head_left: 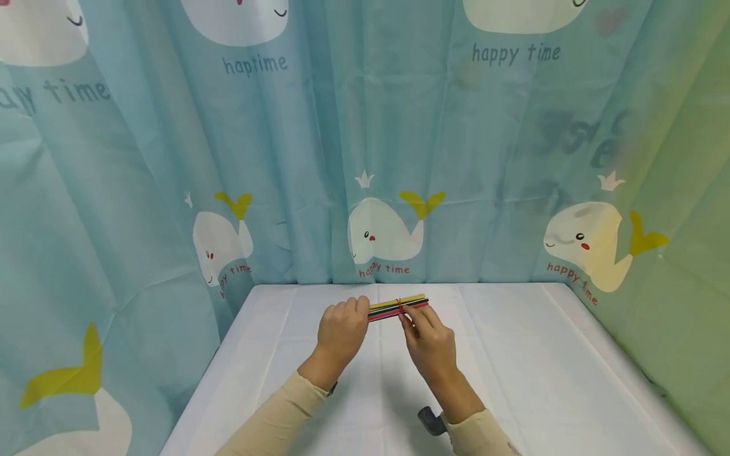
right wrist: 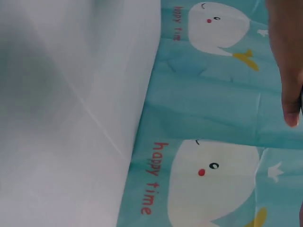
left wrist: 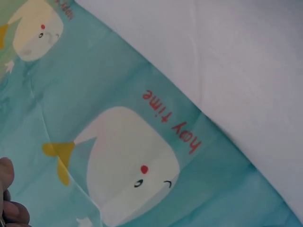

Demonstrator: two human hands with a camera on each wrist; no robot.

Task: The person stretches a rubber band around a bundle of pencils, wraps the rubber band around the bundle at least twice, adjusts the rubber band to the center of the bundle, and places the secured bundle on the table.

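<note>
A bundle of thin coloured sticks point(head_left: 383, 310), yellow, black, white and pinkish red, is held above the table, tilted slightly up to the right. A narrow red band point(head_left: 399, 305) goes round it near its right end. My left hand point(head_left: 343, 326) grips the left end, its fingers curled and hiding that end. With thumb and fingertips, my right hand point(head_left: 431, 342) pinches at the band, covering part of the bundle's underside. Only fingertips of the left hand point(left wrist: 15, 212) show in the left wrist view. The right hand point(right wrist: 287, 61) is cut off at the right wrist view's edge.
The white-covered table point(head_left: 530, 354) lies beneath both hands. Behind it and along the sides hangs a blue-green curtain point(head_left: 319, 158) printed with whales. A dark curved piece point(head_left: 431, 421) sits by the right wrist.
</note>
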